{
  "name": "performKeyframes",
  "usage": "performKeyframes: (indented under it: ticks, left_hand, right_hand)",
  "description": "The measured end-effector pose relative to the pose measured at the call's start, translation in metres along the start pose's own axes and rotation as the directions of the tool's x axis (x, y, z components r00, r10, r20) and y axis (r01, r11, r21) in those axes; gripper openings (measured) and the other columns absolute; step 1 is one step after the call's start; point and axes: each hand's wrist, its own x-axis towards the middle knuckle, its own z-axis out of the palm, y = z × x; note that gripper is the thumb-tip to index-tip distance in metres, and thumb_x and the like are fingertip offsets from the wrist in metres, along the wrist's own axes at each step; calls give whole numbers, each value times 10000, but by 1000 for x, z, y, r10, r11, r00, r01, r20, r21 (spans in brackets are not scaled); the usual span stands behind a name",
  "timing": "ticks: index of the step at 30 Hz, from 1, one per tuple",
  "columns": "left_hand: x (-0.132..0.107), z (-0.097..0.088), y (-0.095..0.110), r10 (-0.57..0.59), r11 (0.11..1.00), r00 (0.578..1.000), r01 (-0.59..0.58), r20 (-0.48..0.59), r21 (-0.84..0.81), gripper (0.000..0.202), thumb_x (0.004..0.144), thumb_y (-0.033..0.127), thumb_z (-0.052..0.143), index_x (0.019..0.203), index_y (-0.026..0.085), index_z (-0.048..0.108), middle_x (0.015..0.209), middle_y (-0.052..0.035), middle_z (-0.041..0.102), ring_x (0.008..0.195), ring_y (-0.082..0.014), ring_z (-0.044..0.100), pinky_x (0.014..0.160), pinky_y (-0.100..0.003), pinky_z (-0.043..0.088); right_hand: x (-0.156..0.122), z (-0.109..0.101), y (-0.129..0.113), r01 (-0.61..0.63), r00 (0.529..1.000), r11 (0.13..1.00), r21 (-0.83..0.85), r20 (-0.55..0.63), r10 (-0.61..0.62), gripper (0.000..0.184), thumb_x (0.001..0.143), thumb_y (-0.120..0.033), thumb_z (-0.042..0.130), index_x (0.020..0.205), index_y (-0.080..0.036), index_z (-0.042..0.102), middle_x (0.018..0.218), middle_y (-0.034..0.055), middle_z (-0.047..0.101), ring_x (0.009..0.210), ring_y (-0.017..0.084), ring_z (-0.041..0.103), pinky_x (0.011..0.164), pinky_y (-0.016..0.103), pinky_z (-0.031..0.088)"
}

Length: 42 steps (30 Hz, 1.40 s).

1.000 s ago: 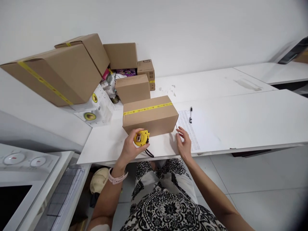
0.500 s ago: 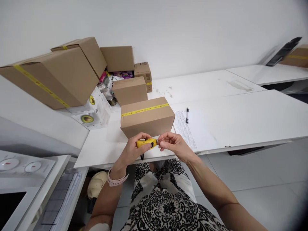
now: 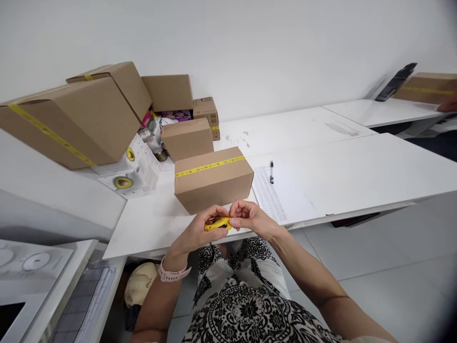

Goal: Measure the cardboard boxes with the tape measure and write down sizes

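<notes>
My left hand (image 3: 200,231) is wrapped around a yellow tape measure (image 3: 217,223) with black parts, held just above the table's front edge. My right hand (image 3: 254,219) is closed in a pinch at the right end of the tape measure, its fingertips touching it and hiding that end. Just beyond both hands sits a closed cardboard box (image 3: 214,190) with yellow printed tape along its top. To the right of the box lies a printed sheet (image 3: 269,197), with a black-capped pen (image 3: 272,172) on it.
Large taped cartons (image 3: 85,119) rest on white avocado-printed boxes (image 3: 132,178) at the left. Smaller cartons (image 3: 189,138) and bagged goods stand behind. At far right, another person's hand (image 3: 449,102) is beside a taped box (image 3: 424,88). A white appliance (image 3: 32,271) is lower left.
My right hand has moved in to the end of the tape measure, and my hands are now closer together. The view has shifted slightly right; another person's hand now shows at far right.
</notes>
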Motion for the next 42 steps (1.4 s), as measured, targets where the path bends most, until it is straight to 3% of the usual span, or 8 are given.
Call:
performKeyframes:
  ticks: [5, 12, 18, 23, 29, 33, 36, 42]
  left_hand:
    - [-7, -7, -13, 5, 973, 998, 8, -55, 232, 398, 875, 414, 606, 1241, 266, 659, 1072, -60, 670, 945, -234, 621, 819, -355, 513]
    - [-42, -46, -34, -121, 902, 949, 227, -290, 368, 355, 862, 395, 578, 1146, 218, 696, 960, -40, 702, 838, -219, 628, 769, -324, 489]
    - [-67, -68, -55, -91, 809, 833, 382, -546, 447, 352, 822, 414, 594, 1116, 245, 691, 1107, -43, 720, 989, -248, 657, 866, -339, 487]
    - [-65, -72, -72, -50, 724, 746, 485, -664, 491, 660, 813, 462, 605, 1429, 242, 516, 1147, -56, 701, 1029, -265, 650, 920, -393, 486]
    - [-50, -75, -77, 51, 640, 795, 439, -605, 631, 594, 851, 436, 534, 1406, 233, 595, 1085, -81, 685, 1096, -290, 610, 966, -409, 460]
    - [-44, -76, -83, 33, 677, 809, 414, -587, 609, 567, 835, 441, 541, 1345, 221, 654, 1067, -81, 684, 1059, -282, 618, 942, -402, 473]
    - [-39, -76, -83, 36, 715, 813, 385, -582, 583, 533, 817, 450, 559, 1275, 220, 707, 1026, -74, 695, 1028, -275, 633, 905, -388, 487]
    - [-28, -92, -29, -40, 805, 863, 326, -503, 496, 508, 788, 506, 595, 1144, 190, 775, 895, -50, 718, 794, -233, 629, 711, -332, 486]
  right_hand:
    - [-6, -28, -14, 64, 985, 991, -117, -151, -81, 230, 752, -342, 821, 837, -234, 636, 719, -29, 560, 630, 110, 469, 589, 265, 421]
    - [-22, -86, -44, 157, 858, 942, -297, -432, -279, 208, 805, -380, 748, 857, -239, 603, 756, -17, 501, 650, 124, 438, 625, 298, 402]
    - [-12, -121, -2, 110, 806, 906, -408, -497, -322, 351, 791, -473, 749, 1022, -218, 682, 771, -8, 567, 698, 141, 510, 685, 325, 460]
    - [11, -130, 42, 86, 771, 918, -388, -557, -308, 500, 738, -555, 757, 1066, -179, 721, 763, 6, 642, 714, 155, 586, 778, 382, 517]
    - [34, -137, 56, 163, 740, 933, -321, -585, -330, 454, 677, -549, 810, 969, -205, 761, 907, 44, 730, 787, 168, 653, 876, 410, 542]
    - [42, -134, 62, 207, 745, 923, -325, -559, -364, 393, 683, -519, 820, 941, -226, 781, 960, 51, 759, 875, 207, 680, 913, 439, 539]
    - [48, -130, 62, 221, 702, 916, -336, -597, -389, 336, 694, -478, 819, 926, -236, 796, 927, 45, 764, 843, 207, 672, 863, 429, 542]
    - [44, -117, 6, 178, 595, 878, -444, -662, -455, 319, 691, -457, 813, 870, -193, 807, 813, 56, 747, 744, 193, 638, 747, 390, 531]
